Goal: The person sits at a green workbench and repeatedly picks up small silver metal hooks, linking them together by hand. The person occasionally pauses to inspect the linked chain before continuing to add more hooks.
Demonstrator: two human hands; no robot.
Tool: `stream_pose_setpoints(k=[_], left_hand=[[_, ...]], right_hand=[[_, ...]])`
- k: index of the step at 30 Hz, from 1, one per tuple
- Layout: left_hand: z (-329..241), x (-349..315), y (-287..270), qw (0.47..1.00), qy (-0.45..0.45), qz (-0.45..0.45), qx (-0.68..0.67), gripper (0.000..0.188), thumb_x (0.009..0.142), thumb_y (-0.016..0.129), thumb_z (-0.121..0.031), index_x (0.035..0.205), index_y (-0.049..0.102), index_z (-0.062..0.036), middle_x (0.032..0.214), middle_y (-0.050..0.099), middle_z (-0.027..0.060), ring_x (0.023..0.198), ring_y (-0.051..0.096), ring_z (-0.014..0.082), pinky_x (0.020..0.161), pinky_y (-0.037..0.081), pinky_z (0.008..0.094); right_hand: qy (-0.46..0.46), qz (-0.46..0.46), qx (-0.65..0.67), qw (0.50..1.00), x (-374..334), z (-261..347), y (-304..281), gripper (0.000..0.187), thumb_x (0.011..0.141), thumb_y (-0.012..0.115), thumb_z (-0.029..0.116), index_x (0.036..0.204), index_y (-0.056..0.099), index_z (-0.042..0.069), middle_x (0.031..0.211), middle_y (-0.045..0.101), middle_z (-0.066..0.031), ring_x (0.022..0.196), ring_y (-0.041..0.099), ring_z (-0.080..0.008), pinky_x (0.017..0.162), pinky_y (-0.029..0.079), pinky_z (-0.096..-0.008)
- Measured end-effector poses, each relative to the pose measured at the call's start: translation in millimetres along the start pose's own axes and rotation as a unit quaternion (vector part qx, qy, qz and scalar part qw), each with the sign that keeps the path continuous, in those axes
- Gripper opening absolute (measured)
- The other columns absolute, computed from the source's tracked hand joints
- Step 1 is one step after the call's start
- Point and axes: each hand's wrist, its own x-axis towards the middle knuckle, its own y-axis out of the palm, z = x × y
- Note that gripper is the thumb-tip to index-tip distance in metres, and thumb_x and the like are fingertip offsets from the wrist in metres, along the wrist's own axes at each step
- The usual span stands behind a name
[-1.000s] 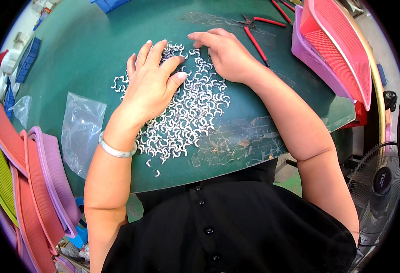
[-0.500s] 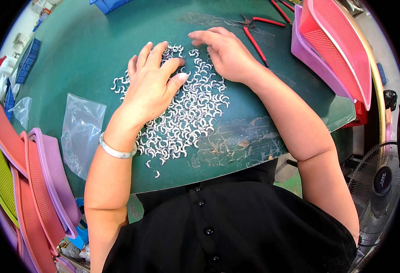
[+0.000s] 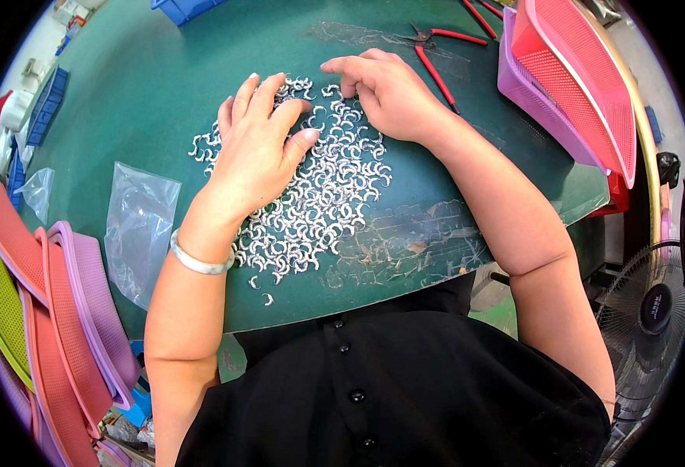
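Left hand (image 3: 255, 156) palm-down over the upper-left part of the pile, fingers spread and slightly bent, thumb out to the side; what's under the palm is hidden, no grip visible. Right hand (image 3: 389, 97) at the pile's upper-right edge, index stretched toward the left hand, other fingers curled; can't tell if it's pinching a piece. Between and below them: small silvery crescent pieces (image 3: 311, 202), loose on the green table (image 3: 428, 175), many overlapping. My read: hand-sorting or spreading. Use light fingertips and work from the edge inward, since the curved ends probably hook together. Lift the left wrist; the bangle (image 3: 198, 261) appears just beside pieces and could drag them. Mind the stray piece (image 3: 268, 299) near the front edge, and avoid the cracked patch (image 3: 412, 237), which could snag small parts. Further out: clear plastic bag (image 3: 136, 226) left, red-handled pliers (image 3: 437, 78) beyond the right hand, both well off the pile.
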Motion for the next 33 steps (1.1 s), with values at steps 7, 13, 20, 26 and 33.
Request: stream_pose_setpoints(k=[7,13,20,26,33], left_hand=[[0.1,-0.1,0.3,1.000,0.010,-0.019,-0.014,0.031,0.088,0.060,-0.029,0.111,0.061,-0.0084,0.136,0.042,0.0210,0.131,0.031,0.0427,0.106,0.021,0.0574],[0.0,-0.5,0.8,1.000,0.013,-0.022,-0.006,0.032,0.088,0.060,-0.029,0.112,0.062,-0.0083,0.137,0.042,0.0208,0.131,0.031,0.0426,0.106,0.021,0.0576],[0.2,-1.4,0.4,1.000,0.010,-0.021,-0.015,0.032,0.088,0.060,-0.029,0.113,0.063,-0.0090,0.137,0.041,0.0208,0.131,0.031,0.0427,0.106,0.021,0.0577],[-0.9,-1.5,-1.3,1.000,0.009,-0.009,-0.009,0.028,0.088,0.059,-0.029,0.110,0.065,-0.0121,0.136,0.042,0.0208,0.131,0.031,0.0435,0.106,0.020,0.0581],[1.0,-1.7,0.8,1.000,0.009,-0.022,-0.015,0.033,0.089,0.058,-0.030,0.117,0.062,-0.0129,0.137,0.041,0.0207,0.131,0.030,0.0432,0.106,0.020,0.0585]], right_hand=[[0.000,-0.023,-0.005,1.000,-0.8,-0.4,0.0,0.045,0.074,0.048,-0.011,0.114,0.061,0.007,0.080,0.063,-0.0053,0.084,0.058,-0.0236,0.080,0.047,-0.0363],[0.003,-0.018,0.005,1.000,-2.6,-0.9,2.9,0.039,0.078,0.057,-0.005,0.115,0.061,0.007,0.085,0.064,-0.0037,0.089,0.058,-0.0231,0.078,0.048,-0.0353],[0.004,-0.020,0.005,1.000,-1.2,1.6,2.3,0.039,0.077,0.062,-0.003,0.113,0.063,0.008,0.084,0.066,-0.0022,0.090,0.058,-0.0223,0.078,0.049,-0.0342],[0.012,0.002,0.015,1.000,-1.1,2.6,-1.7,0.040,0.077,0.056,-0.007,0.113,0.063,0.008,0.088,0.068,-0.0045,0.092,0.059,-0.0232,0.080,0.049,-0.0352],[-0.004,-0.002,0.028,1.000,-1.0,0.6,2.3,0.048,0.075,0.045,-0.014,0.114,0.062,0.007,0.091,0.067,-0.0075,0.097,0.057,-0.0254,0.084,0.048,-0.0363]])
